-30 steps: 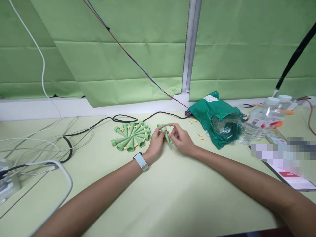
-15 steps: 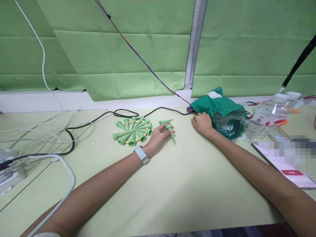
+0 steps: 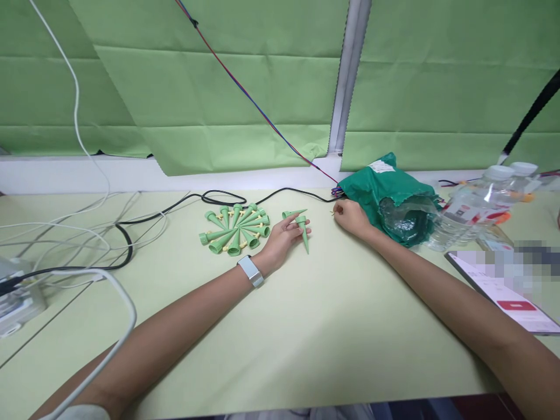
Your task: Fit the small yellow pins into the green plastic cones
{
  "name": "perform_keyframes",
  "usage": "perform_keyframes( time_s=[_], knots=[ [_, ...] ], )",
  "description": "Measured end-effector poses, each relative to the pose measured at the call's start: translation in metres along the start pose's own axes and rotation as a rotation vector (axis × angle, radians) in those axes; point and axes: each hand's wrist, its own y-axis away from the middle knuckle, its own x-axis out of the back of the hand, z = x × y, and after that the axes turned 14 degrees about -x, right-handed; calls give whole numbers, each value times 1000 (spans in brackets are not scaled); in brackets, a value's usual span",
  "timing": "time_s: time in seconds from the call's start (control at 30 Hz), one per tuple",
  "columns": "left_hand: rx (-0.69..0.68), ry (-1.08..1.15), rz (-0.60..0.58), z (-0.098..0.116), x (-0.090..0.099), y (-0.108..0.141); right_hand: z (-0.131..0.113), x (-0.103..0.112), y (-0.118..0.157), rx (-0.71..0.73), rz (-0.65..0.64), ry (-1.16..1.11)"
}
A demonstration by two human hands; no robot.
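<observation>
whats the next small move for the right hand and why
Probably the right fingers should pick up the small yellow piece beside them, since it lies within easy reach. The left hand is at two green plastic watering spikes with no yellow part showing, while yellow parts do show in the ring of spikes.

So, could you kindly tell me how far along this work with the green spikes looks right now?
Done: a ring of green plastic plant-watering spikes lies arranged, tips inward, with yellow fittings among them. In hand: two more spikes sit at the fingers of the left hand. Left: a tiny yellow piece lies by the right hand, near the green bag.
</observation>
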Motion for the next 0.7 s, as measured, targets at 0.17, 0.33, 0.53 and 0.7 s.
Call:
perform_keyframes(
  time_s=[0.17, 0.33, 0.53, 0.7],
  knots=[
    [-32, 9, 18, -4, 4, -3, -31, -11, 11, -66, -138, -667],
    [-83, 49, 17, -9, 10, -5, -61, -20, 40, 40, -199, -938],
    [-72, 53, 37, -10, 12, -5, -65, -14, 60, 190, -94, -874],
    [-62, 57, 51, -10, 10, -5, -65, -14, 64, 206, -106, -927]
  ],
)
